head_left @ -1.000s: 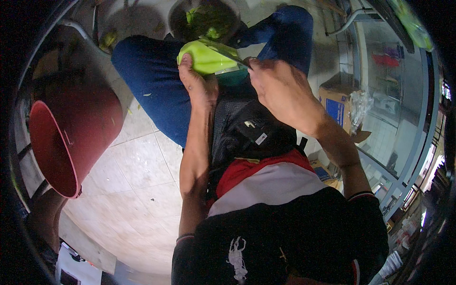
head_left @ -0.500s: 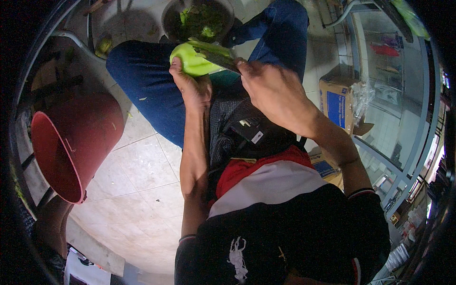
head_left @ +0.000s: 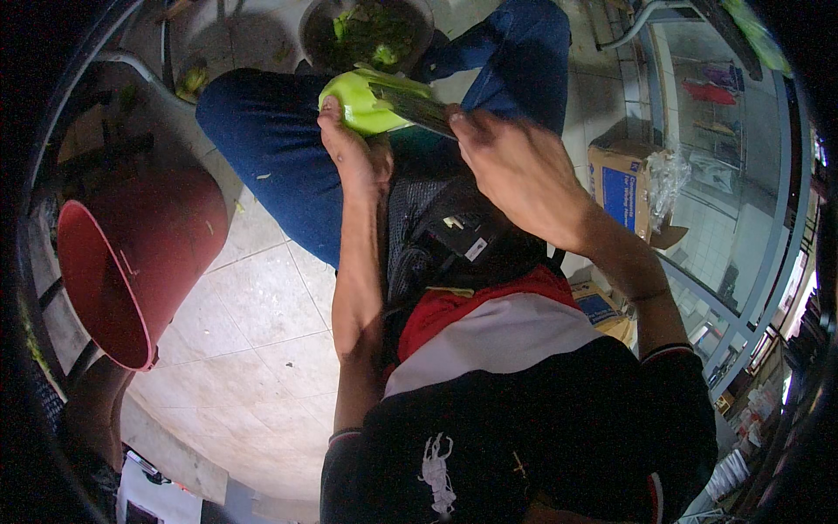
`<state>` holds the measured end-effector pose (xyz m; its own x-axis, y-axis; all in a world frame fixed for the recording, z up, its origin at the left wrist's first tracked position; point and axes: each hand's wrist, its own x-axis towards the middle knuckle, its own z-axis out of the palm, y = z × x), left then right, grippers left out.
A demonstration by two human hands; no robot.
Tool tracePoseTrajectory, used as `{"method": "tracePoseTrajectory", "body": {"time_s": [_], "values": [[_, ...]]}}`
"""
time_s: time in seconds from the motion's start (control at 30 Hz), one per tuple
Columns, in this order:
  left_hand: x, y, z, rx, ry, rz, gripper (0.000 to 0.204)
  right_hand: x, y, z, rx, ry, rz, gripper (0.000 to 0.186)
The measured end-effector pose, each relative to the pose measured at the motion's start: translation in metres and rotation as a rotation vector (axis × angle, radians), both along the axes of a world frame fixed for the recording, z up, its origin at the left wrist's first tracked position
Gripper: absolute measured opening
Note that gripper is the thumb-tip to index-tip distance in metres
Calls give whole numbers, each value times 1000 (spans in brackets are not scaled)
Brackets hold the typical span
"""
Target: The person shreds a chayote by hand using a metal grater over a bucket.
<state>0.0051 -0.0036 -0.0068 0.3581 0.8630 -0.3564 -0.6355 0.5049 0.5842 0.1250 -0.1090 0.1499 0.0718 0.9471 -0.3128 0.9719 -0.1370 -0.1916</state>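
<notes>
My left hand (head_left: 356, 157) is closed round the near left side of a smooth, light-green fruit or vegetable (head_left: 353, 100), its thumb pressed on top; I cannot tell the exact kind. My right hand (head_left: 515, 162) grips a knife (head_left: 419, 108) whose dark, blurred blade lies against the right side of the green piece. A pale strip sticks up along its upper edge. Both hands are over my lap, between my jeans-clad knees. Just beyond them stands a round bowl (head_left: 426, 35) with green leafy scraps or peelings (head_left: 371, 31) inside.
A red bucket (head_left: 179, 253) lies tilted at the left, its mouth facing left, near another person's arm or leg (head_left: 94, 406). On the right are a cardboard box (head_left: 611, 188) with clear plastic and a glass-fronted metal frame (head_left: 733, 301). A yellowish-green piece (head_left: 191, 85) rests beyond my left knee.
The knife and my right hand have shifted a little to the right. The green piece in my left hand has moved slightly up and right.
</notes>
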Motion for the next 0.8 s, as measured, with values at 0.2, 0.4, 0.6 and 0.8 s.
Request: {"method": "tracePoseTrajectory", "body": {"time_s": [0.2, 0.4, 0.6, 0.8], "values": [[2, 1, 9, -43, 6, 56, 48, 45, -7, -6, -28, -71, -122, 30], [-2, 5, 12, -158, -71, 59, 46, 29, -14, 14, 52, 133, -136, 34], [-2, 5, 10, -161, -98, 74, 45, 23, -28, 20, 5, -15, 11, 63], [-3, 6, 6, -197, -131, 86, 43, 23, -30, 14, 155, -142, 89, 52]]}}
